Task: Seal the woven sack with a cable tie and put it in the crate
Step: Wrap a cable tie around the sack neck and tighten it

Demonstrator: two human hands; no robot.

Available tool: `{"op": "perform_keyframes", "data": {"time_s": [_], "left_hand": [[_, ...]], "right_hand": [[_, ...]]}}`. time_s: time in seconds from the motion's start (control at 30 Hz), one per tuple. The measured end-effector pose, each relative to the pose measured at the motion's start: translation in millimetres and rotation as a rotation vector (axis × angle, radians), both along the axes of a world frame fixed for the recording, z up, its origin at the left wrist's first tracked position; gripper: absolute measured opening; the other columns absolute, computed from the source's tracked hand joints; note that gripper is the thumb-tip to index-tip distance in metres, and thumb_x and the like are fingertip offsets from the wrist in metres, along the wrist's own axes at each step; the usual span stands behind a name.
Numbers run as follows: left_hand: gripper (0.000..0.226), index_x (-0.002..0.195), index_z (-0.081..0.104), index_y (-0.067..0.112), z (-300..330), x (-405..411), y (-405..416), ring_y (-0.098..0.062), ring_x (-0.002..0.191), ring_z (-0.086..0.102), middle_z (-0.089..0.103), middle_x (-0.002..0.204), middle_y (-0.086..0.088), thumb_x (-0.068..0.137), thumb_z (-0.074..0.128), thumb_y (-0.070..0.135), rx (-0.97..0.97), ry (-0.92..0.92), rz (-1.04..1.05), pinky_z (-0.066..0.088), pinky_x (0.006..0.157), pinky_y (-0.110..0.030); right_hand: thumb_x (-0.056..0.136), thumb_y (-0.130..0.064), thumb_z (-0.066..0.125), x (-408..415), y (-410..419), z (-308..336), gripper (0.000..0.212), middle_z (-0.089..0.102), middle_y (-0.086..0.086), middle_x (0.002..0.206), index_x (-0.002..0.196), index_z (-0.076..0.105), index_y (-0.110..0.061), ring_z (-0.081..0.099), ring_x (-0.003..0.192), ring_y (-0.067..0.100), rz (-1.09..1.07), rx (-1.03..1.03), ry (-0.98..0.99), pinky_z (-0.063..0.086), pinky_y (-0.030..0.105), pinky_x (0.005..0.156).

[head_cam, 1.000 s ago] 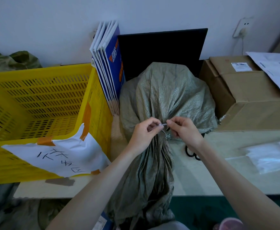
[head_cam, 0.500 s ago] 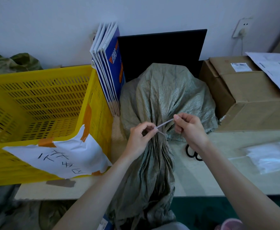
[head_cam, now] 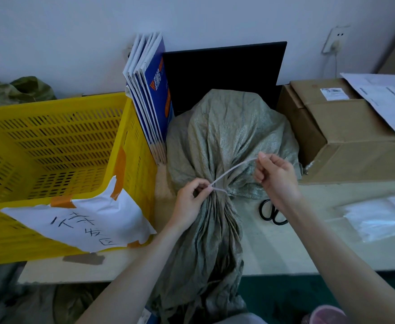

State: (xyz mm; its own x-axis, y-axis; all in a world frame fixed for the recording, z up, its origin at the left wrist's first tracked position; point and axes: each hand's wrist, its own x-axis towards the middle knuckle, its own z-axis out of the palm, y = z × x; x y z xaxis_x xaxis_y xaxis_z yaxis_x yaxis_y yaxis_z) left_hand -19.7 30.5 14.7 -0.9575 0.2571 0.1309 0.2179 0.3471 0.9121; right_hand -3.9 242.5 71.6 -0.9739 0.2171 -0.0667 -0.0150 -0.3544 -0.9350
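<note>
Head view. Woven sack (head_cam: 226, 136): grey-green, full body resting on the table (head_cam: 285, 249) between the yellow crate (head_cam: 58, 146) and a cardboard box (head_cam: 355, 141), gathered neck hanging toward the person over the near edge. Cable tie (head_cam: 232, 170): pale, looped round the neck, free tail drawn out taut up and to the right. Left hand (head_cam: 191, 199): pinched closed at the tie's locking head, braced against the neck. Right hand (head_cam: 274, 173): clenched on the tail's end.

Step in hand: cinching the tie, sealing not judged finished. Next move likely calls for a steady pull until the loop bites, then a lift left into the crate, which stands open.

Change from half a second ago: right hand farther right and higher, exposed tail longer; left hand barely shifted.

Nearby: scissors (head_cam: 271, 212) just right of the neck.
</note>
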Motion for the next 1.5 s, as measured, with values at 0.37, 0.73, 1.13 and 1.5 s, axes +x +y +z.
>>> {"op": "perform_keyframes", "data": {"time_s": [0.37, 0.73, 1.13, 1.5], "left_hand": [[0.009, 0.092, 0.067, 0.014, 9, 0, 15, -0.012, 0.086, 0.055, 0.057, 0.081, 0.019, 0.089, 0.065, 0.022, -0.194, 0.252, -0.023, 0.046, 0.084, -0.041], [0.01, 0.093, 0.068, 0.016, 4, 4, 16, -0.016, 0.087, 0.055, 0.057, 0.081, 0.021, 0.091, 0.063, 0.024, -0.172, 0.253, 0.03, 0.046, 0.082, -0.05], [0.013, 0.097, 0.069, 0.017, -10, -5, 13, -0.016, 0.089, 0.052, 0.061, 0.088, 0.013, 0.091, 0.062, 0.025, -0.182, 0.192, 0.007, 0.043, 0.084, -0.054], [0.01, 0.097, 0.068, 0.021, -24, -13, 9, -0.011, 0.091, 0.053, 0.064, 0.091, 0.012, 0.091, 0.062, 0.027, -0.159, 0.134, -0.014, 0.043, 0.087, -0.051]], "right_hand": [[0.094, -0.036, 0.054, 0, -35, -27, 0.046, 0.034, 0.003, 0.047, 0.053, 0.048, -0.014, 0.03, 0.044, 0.018, 0.057, 0.612, -0.076, 0.025, 0.033, 0.051], [0.098, -0.022, 0.048, -2, -31, -22, 0.049, 0.031, 0.003, 0.044, 0.05, 0.042, -0.015, 0.027, 0.04, 0.013, -0.035, 0.65, 0.039, 0.024, 0.028, 0.048], [0.097, -0.025, 0.048, -5, -7, -12, 0.047, 0.03, 0.005, 0.046, 0.054, 0.042, -0.009, 0.025, 0.043, 0.017, -0.105, 0.642, 0.095, 0.022, 0.026, 0.045], [0.097, -0.03, 0.049, -8, 1, -8, 0.046, 0.031, 0.006, 0.047, 0.056, 0.046, -0.009, 0.027, 0.045, 0.019, -0.128, 0.616, 0.064, 0.024, 0.032, 0.046]]}}
